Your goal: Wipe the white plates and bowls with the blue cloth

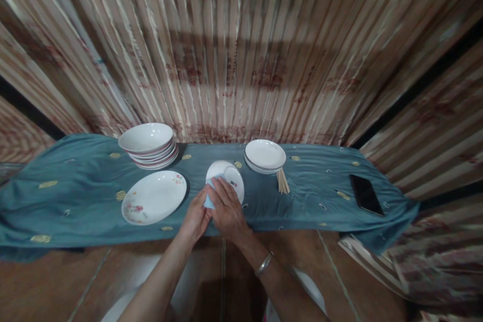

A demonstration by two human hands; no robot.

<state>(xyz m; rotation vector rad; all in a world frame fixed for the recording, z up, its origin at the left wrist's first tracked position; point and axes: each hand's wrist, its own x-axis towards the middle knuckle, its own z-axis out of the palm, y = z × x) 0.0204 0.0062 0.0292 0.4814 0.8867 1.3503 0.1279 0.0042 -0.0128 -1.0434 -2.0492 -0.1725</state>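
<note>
A light blue cloth (209, 203) is bunched between my two hands, over the near left part of a small white plate (236, 177) with a flower print. My right hand (228, 211) lies across the cloth, its fingers bent over it. At the cloth's left edge, my left hand (195, 219) is closed with its fingertips against the cloth. Whether the left fingers also grip the plate's rim is hidden. A curved line shows on the plate's far side; I cannot tell if it is a second dish.
A stack of white bowls and plates (147, 138) stands at the back left, before it a large oval plate (154, 198). Right of centre are stacked small plates (265, 153) and several wooden chopsticks (283, 181). A black phone (366, 194) lies right on the green tablecloth (313, 206).
</note>
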